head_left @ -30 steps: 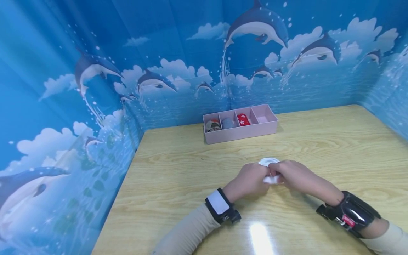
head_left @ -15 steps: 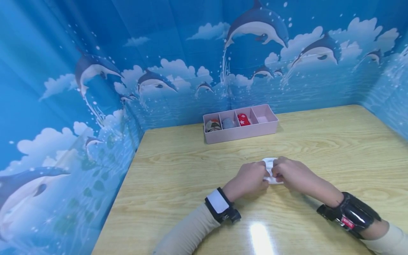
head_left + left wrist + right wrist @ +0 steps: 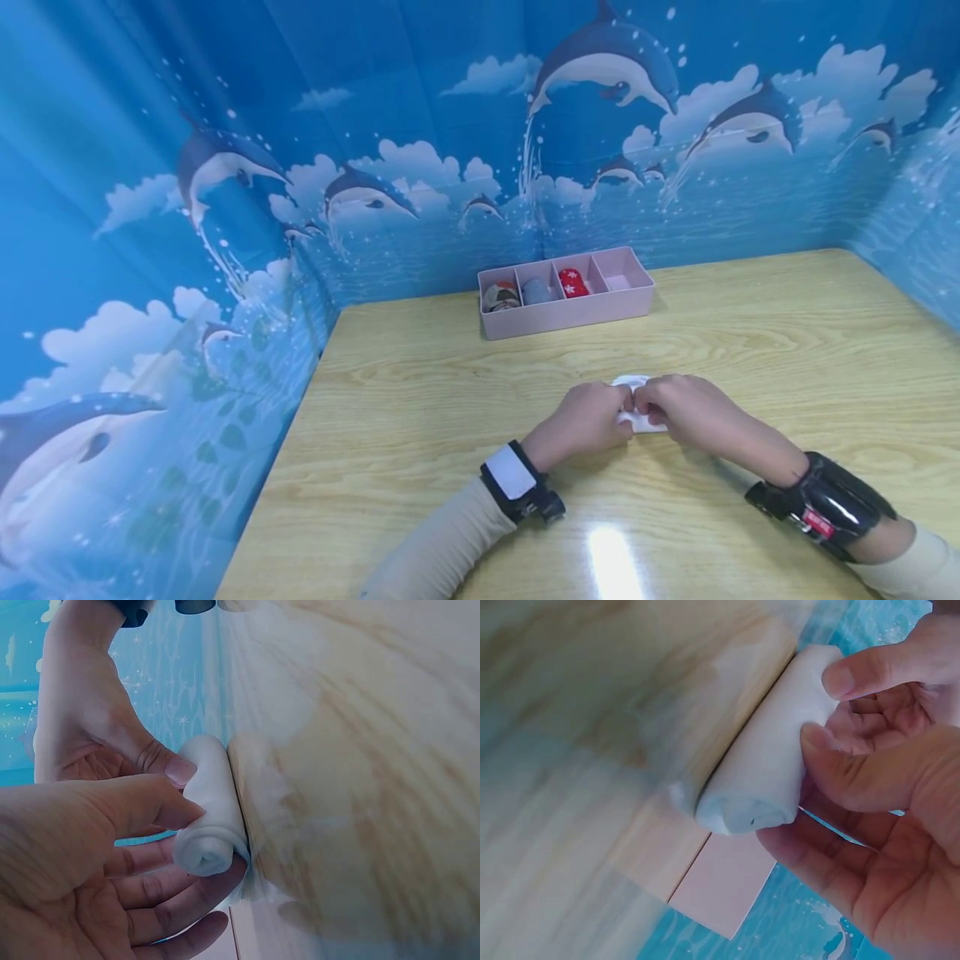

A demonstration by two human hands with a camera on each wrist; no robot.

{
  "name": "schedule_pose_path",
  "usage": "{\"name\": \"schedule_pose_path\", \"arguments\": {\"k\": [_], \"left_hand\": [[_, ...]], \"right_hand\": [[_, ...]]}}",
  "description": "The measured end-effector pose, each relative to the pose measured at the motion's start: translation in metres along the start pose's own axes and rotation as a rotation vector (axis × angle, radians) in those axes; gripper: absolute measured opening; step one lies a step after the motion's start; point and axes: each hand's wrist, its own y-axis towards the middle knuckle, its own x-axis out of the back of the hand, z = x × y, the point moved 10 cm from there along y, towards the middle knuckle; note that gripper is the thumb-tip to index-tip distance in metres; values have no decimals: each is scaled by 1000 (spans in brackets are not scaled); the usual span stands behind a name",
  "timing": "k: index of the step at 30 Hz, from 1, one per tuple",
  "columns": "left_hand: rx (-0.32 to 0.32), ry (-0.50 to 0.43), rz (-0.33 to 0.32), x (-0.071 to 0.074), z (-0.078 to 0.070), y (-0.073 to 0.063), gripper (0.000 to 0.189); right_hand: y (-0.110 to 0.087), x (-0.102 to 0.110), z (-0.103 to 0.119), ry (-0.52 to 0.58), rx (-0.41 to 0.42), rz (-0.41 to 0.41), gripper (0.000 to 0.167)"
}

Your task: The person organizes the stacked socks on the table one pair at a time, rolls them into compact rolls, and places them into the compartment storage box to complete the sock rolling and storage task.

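Observation:
A white cloth rolled into a short cylinder (image 3: 214,780) lies on the wood-grain table between both hands, its spiral end showing in the left wrist view. My left hand (image 3: 585,417) pinches one end, thumb on the near side and fingers beneath. The other end of the white roll (image 3: 769,750) is held by my right hand (image 3: 686,408), again with thumb on top and fingertips under it. In the head view the knuckles cover much of the cloth (image 3: 643,422), leaving white at the back and front.
Behind the hands stands a pink divided box (image 3: 566,314). It holds a patterned roll (image 3: 501,295), a grey-blue roll (image 3: 536,291) and a red roll with white flowers (image 3: 573,282); its right compartment shows bare pink. A dolphin-print curtain (image 3: 420,100) hangs along the table's (image 3: 420,375) back edge.
Both hands stay at nearly the same spot, fingers shifting over the white cloth. They parted slightly half a second ago and are now closer together again. The box has not moved.

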Motion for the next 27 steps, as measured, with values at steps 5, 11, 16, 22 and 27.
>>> {"name": "schedule_pose_path", "arguments": {"k": [5, 11, 16, 22, 27], "left_hand": [[21, -43, 4, -1, 3, 1, 12], [58, -73, -1, -2, 5, 2, 6], [71, -26, -9, -2, 5, 3, 9], [37, 103, -18, 0, -1, 1, 17], [25, 182, 8, -4, -5, 0, 9]], "right_hand": [[0, 1, 4, 6, 38, 7, 36], [-1, -3, 5, -3, 52, 51, 32], [-2, -5, 5, -7, 51, 66, 23], [-3, -4, 6, 9, 50, 48, 12], [-2, -7, 5, 10, 5, 62, 14]]}}
